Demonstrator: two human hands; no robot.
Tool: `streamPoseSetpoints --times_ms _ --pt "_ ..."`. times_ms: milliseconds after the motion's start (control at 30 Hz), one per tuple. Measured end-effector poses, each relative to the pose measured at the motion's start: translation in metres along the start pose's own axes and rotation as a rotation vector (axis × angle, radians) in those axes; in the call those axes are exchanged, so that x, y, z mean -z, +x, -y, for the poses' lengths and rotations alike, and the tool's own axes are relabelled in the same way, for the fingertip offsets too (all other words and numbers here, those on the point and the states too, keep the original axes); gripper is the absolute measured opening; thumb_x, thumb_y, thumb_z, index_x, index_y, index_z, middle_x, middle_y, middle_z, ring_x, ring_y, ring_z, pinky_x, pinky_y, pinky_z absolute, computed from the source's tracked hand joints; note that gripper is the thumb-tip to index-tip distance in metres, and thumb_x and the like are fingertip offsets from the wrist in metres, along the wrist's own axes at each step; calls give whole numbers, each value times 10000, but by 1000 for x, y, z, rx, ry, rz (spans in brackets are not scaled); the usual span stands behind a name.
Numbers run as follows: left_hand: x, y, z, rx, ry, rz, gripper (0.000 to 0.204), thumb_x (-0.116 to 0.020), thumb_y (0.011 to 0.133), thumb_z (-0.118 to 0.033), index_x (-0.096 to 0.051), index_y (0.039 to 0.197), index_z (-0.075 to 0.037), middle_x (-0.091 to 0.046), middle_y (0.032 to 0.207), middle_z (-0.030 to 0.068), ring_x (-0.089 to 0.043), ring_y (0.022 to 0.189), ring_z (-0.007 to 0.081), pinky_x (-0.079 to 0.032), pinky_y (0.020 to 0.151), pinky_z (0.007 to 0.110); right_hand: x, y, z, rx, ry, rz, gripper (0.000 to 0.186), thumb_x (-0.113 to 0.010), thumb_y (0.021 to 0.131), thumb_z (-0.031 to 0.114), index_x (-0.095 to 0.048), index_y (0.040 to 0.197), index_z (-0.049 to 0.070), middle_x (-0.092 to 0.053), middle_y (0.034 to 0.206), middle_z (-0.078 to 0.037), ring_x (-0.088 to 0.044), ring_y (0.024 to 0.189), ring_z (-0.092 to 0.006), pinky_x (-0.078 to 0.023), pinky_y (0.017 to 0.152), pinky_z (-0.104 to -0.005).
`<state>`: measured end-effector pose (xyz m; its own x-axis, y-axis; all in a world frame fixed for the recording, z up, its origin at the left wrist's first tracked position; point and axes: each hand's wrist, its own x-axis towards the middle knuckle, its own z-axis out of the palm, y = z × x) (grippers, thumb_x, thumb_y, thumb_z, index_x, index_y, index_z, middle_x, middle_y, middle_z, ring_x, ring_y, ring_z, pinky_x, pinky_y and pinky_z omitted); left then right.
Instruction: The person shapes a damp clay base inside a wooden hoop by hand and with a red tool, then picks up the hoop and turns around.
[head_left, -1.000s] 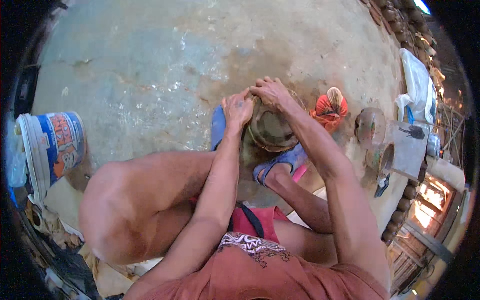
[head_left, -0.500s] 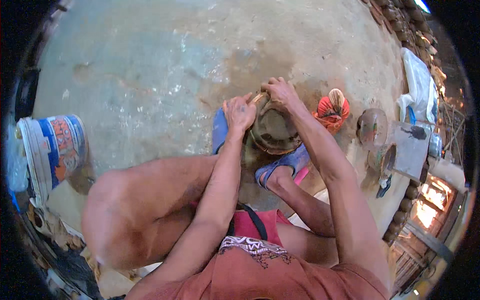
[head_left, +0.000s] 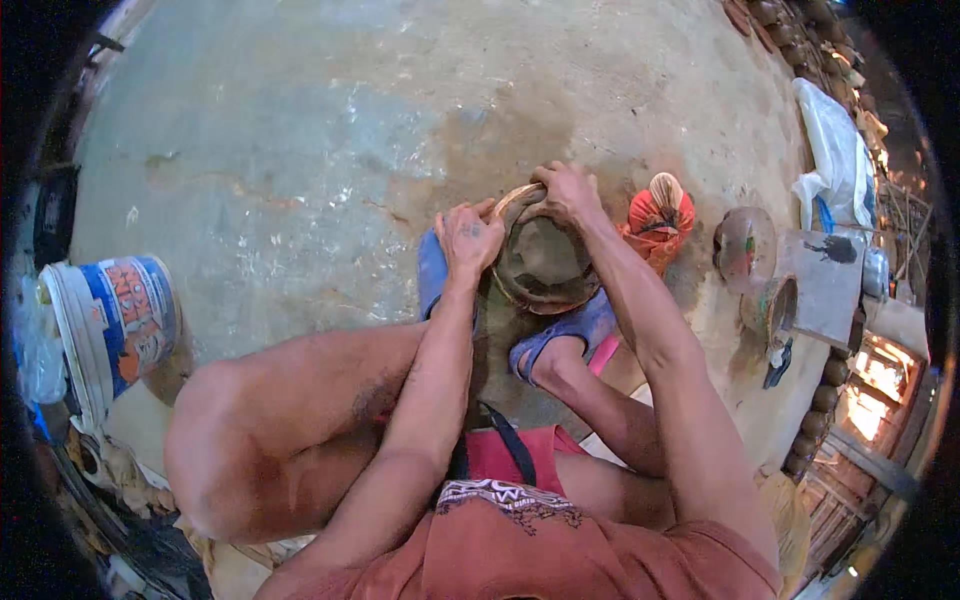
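Between my feet sits a round, dark clay pot [head_left: 545, 262] with a wide mouth and a paler band along its far-left rim. My left hand [head_left: 472, 236] presses against the rim's left side, fingers closed round the edge. On the far side of the same rim, my right hand [head_left: 568, 194] has its fingers curled over, with some fingertips hidden. The inside of the pot looks smooth and wet. Just right of it stands a red cloth bundle [head_left: 655, 240] with a pale wooden piece [head_left: 665, 188] at its top.
Blue slippers [head_left: 572, 325] are on my feet beside the pot. At the right are a rounded vessel [head_left: 742, 245], a small bowl [head_left: 770, 308], a grey board [head_left: 828, 305] and a white plastic sheet [head_left: 832, 145]. A blue-and-white bucket [head_left: 125, 325] stands at the left.
The pot's mouth now faces me more openly, and more of its pale rim shows between my hands. My left hand has slid slightly nearer and left along the rim.
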<state>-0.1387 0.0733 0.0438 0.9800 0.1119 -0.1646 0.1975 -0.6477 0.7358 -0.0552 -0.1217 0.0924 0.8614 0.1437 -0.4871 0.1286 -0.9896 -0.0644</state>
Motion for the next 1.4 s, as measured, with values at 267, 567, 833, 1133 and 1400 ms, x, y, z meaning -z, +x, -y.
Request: streamPoseSetpoints --times_ms 267,567,833,1133,1400 --pt "9 2 -15 55 -36 130 439 -655 866 -421 -791 1175 -139 -727 1218 175 -614 1256 321 -269 1203 534 15 13 -13 -58 7 143 680 -839 703 615 -707 1272 268 -653 1329 -102 -558 1329 -380 -462 1066 -601" --pt "7 -4 -34 67 -54 190 459 -652 837 -388 -780 1202 -142 -724 1220 183 -603 1271 324 -253 1210 537 -29 -11 -56 -320 169 -152 794 -891 620 626 -707 1269 207 -696 1245 -126 -643 1195 -379 -514 1009 -542" --pt "5 -4 -6 -17 51 -9 427 -665 828 -404 -797 1159 -167 -780 1047 126 -696 1072 328 -316 1160 521 -31 -32 -35 -553 366 -205 901 -862 599 698 -696 1270 122 -685 1298 -209 -645 1228 -378 -504 1042 -493" --pt "13 -5 -1 47 -11 96 413 -660 818 -428 -814 1113 -186 -779 1005 138 -709 1029 330 -357 1108 512 -19 -56 -22 -652 451 -91 960 -778 686 762 -648 1346 76 -635 1395 -202 -568 1334 -398 -455 1065 -578" --pt "10 1 -12 46 -19 226 477 -646 766 -424 -796 1168 -217 -779 1030 123 -697 1057 327 -353 1103 530 -33 -56 -56 -755 522 -126 980 -801 651 764 -651 1352 96 -637 1389 -204 -588 1315 -376 -474 1046 -554"
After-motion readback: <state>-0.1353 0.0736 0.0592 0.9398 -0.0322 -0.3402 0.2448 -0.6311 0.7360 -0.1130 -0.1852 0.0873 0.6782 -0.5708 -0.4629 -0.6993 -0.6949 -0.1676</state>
